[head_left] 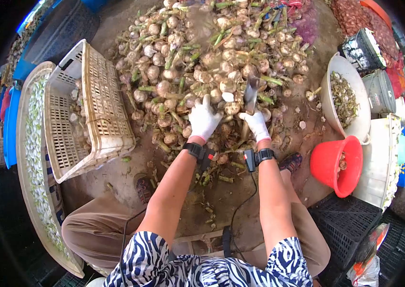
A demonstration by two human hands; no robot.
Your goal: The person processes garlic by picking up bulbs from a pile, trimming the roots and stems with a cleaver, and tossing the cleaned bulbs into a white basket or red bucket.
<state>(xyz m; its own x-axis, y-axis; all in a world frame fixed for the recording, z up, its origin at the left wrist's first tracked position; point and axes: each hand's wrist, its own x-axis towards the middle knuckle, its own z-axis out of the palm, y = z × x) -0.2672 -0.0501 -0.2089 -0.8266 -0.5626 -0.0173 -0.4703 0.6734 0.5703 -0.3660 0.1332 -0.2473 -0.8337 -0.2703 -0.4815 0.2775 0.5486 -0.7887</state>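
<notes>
A large heap of garlic bulbs [164, 87] with cut green stems lies on the ground in front of me. My left hand [204, 118], in a white glove, rests over the near part of the heap with thumb and fingers apart. No bulb shows clearly in its grasp; what lies under the fingers is hidden. My right hand [257, 126], also gloved, is closed around a knife [250, 95], whose broad metal blade points away from me over the bulbs. A pale bulb [228, 97] sits between the left fingers and the blade.
At left stands a white plastic crate [109, 103] with bulbs inside, beside a long tray of pale pieces [34, 124]. To the right are a white basin [327, 95] of trimmings, a red bucket [324, 162] and a black crate [346, 220]. Stem scraps litter the ground near my feet.
</notes>
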